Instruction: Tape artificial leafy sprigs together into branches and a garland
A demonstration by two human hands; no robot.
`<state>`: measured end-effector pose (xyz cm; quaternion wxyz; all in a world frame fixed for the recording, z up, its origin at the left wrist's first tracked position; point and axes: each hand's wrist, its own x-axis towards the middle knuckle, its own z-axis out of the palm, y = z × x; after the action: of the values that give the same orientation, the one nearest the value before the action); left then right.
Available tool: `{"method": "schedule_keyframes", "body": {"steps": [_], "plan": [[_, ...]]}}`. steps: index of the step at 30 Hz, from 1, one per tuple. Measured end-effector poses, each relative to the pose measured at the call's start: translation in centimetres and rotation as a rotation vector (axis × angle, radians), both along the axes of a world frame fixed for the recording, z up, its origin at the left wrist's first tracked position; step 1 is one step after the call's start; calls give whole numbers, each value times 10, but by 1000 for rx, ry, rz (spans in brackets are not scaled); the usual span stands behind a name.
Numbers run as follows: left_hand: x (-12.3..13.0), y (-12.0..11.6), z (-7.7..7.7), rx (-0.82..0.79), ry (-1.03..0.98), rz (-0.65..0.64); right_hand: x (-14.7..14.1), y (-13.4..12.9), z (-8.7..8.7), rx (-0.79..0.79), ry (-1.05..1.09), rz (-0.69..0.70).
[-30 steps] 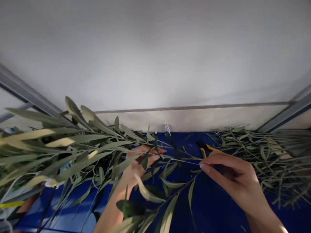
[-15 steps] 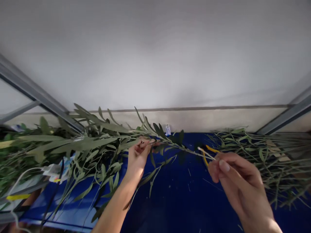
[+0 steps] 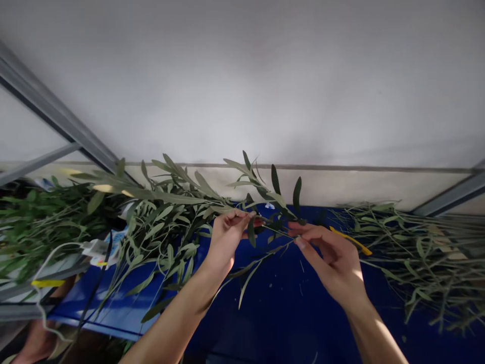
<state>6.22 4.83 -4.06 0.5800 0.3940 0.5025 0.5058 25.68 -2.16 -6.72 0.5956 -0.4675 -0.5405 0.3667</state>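
Note:
A long leafy branch (image 3: 182, 198) lies across the middle, its leaves spreading to the left. My left hand (image 3: 229, 232) pinches its stem between thumb and fingers. To the right, my right hand (image 3: 328, 253) has thumb and fingertips closed on a thin stem of the same greenery, with dark leaves standing up just above. Both hands are over the blue table (image 3: 280, 313). The exact grip points are partly covered by fingers and leaves. Behind my right hand, a yellow-handled tool (image 3: 350, 239) shows in part.
Leafy stems (image 3: 162, 237) are heaped at the left, beside a white plug (image 3: 94, 247) with a cable. More cut stems (image 3: 428, 268) lie at the right. A pale wall and grey metal posts (image 3: 68, 116) stand behind. Part of a person's leg is at bottom left.
My right hand has moved left, closer to my left hand, and now pinches the stem nearer the leaves. The view has shifted slightly, and more of the branch's leaves stand up in the middle.

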Motion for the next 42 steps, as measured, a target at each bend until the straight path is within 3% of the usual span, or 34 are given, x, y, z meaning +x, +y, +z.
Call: {"method": "schedule_keyframes", "body": {"steps": [5,12,28,42], "plan": [[-1,3,-4,-27,-12,6,-7,-1,11,93,-219,-4],[0,3,2,-48,-33,-3,-23,-8,11,326,-587,-188],[4,3,7,-41,-28,7,-31,0,12,472,-657,-312],[5,2,5,-17,-53,21,-38,0,6,493,-668,-352]]}}
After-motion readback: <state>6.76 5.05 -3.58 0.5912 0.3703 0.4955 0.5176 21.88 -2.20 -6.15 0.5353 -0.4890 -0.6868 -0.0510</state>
